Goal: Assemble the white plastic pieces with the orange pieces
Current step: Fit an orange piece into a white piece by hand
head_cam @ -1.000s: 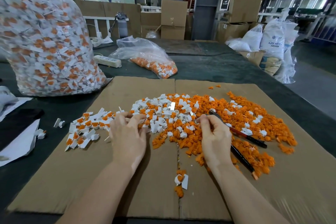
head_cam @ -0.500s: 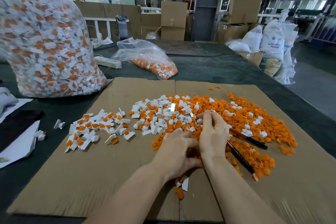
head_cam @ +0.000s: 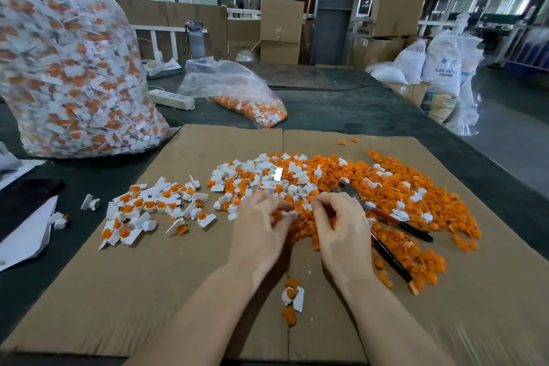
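Note:
Loose orange pieces (head_cam: 395, 187) lie in a wide heap on the cardboard, with white pieces (head_cam: 252, 177) mixed in at its left end. Assembled white-and-orange pieces (head_cam: 148, 208) form a separate pile further left. My left hand (head_cam: 261, 229) is at the heap's near edge, its curled fingertips pinching a small white piece (head_cam: 289, 213). My right hand (head_cam: 341, 232) is close beside it, thumb and forefinger curled together on something small that the fingers hide.
Pliers (head_cam: 398, 221) with red-black handles lie in the heap right of my right hand. One assembled piece (head_cam: 295, 297) sits between my wrists. A big bag of assembled pieces (head_cam: 68, 68), a smaller bag (head_cam: 237, 98) and a power strip (head_cam: 172, 99) stand beyond the cardboard sheet (head_cam: 133, 291).
My left hand left the assembled pile and swung right to meet my right hand. The two hands have since drawn slightly apart at the heap's near edge.

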